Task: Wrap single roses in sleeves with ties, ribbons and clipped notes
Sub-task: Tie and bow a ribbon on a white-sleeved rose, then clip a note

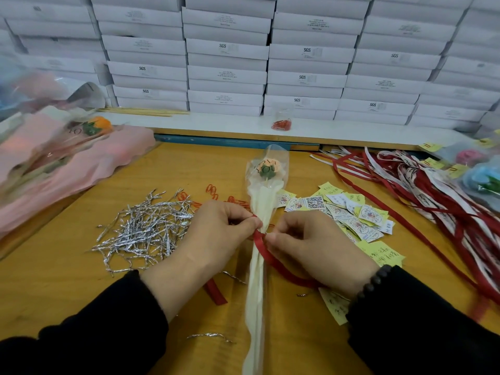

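**A:** What is seen at the centre of the wooden table (81,293)?

**B:** A single sleeved rose (267,169) is laid lengthwise, bloom pointed away from the viewer, inside a clear and cream sleeve (255,293). A red ribbon (281,266) is wrapped around the sleeve's narrow neck.

**A:** How are the hands placed?

**B:** The ribbon is pinched against the sleeve by the left hand (216,234), just left of the neck. The ribbon's other part is pinched by the right hand (311,247), just right of the neck, and its tail is trailed under that wrist. Both sets of fingers are curled around the ribbon.

**A:** What is found around the sleeve?

**B:** To its left, a heap of silver twist ties (146,231) is spread, with red paper clips (213,192) beyond it. To its right, printed and yellow handwritten notes (349,215) are scattered, and farther right a bundle of red and white ribbons (422,207) is laid. Far left of the sleeve, pink wrapping sheets (67,169) are stacked. Behind it, white boxes (227,63) are piled in rows.
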Action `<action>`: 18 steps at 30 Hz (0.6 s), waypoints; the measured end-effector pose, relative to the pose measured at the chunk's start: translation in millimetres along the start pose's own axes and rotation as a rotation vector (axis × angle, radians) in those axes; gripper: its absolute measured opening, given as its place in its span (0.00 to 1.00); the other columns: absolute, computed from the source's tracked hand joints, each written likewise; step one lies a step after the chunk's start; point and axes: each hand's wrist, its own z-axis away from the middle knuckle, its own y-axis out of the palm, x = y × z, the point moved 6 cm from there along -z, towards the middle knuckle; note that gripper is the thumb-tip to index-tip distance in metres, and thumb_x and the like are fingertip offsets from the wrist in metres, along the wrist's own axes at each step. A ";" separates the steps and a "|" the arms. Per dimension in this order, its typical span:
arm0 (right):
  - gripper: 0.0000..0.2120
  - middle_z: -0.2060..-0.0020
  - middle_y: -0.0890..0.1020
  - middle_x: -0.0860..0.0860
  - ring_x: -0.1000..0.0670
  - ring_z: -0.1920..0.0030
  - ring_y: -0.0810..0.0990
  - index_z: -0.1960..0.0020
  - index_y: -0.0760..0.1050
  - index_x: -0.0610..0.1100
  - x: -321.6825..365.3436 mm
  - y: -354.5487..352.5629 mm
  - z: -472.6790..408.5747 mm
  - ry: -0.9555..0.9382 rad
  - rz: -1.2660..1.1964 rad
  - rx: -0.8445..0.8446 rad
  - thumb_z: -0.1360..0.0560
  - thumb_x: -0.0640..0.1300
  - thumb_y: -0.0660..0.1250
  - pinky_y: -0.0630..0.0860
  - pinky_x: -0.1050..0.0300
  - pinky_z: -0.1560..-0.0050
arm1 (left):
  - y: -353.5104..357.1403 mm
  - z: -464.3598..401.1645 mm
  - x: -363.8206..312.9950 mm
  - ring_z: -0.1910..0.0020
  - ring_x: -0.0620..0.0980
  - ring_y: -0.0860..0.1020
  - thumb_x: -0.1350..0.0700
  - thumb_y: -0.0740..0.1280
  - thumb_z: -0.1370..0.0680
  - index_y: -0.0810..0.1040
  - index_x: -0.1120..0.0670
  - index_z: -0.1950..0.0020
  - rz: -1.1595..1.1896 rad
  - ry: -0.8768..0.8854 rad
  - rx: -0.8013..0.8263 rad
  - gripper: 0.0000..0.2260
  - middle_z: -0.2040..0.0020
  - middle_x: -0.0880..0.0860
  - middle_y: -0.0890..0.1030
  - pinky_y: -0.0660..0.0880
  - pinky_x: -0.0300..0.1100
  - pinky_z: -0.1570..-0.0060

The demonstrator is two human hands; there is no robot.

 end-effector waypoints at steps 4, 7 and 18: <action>0.09 0.68 0.81 0.45 0.53 0.71 0.79 0.59 0.71 0.39 -5.8 4.2 2.5 0.222 -0.659 0.041 0.21 0.40 0.60 0.78 0.63 0.69 | -0.7 0.8 -0.5 0.74 0.36 0.73 0.60 0.71 0.27 0.84 0.55 0.64 -0.012 0.002 -0.003 0.06 0.74 0.44 0.78 0.68 0.27 0.71; 0.13 0.63 0.82 0.46 0.53 0.67 0.81 0.55 0.72 0.42 -5.8 -0.7 1.9 0.169 -0.416 0.011 0.26 0.52 0.65 0.79 0.59 0.61 | -0.6 0.6 -0.3 0.71 0.38 0.75 0.60 0.70 0.27 0.83 0.53 0.65 -0.011 0.002 -0.010 0.07 0.71 0.47 0.81 0.72 0.32 0.67; 0.11 0.76 0.70 0.48 0.57 0.80 0.62 0.63 0.73 0.38 -3.6 2.9 5.2 0.315 -0.887 0.202 0.22 0.36 0.58 0.58 0.69 0.83 | -4.8 -0.9 1.2 0.73 0.36 0.74 0.60 0.70 0.26 0.82 0.50 0.67 0.006 -0.005 -0.033 0.11 0.72 0.46 0.80 0.69 0.27 0.71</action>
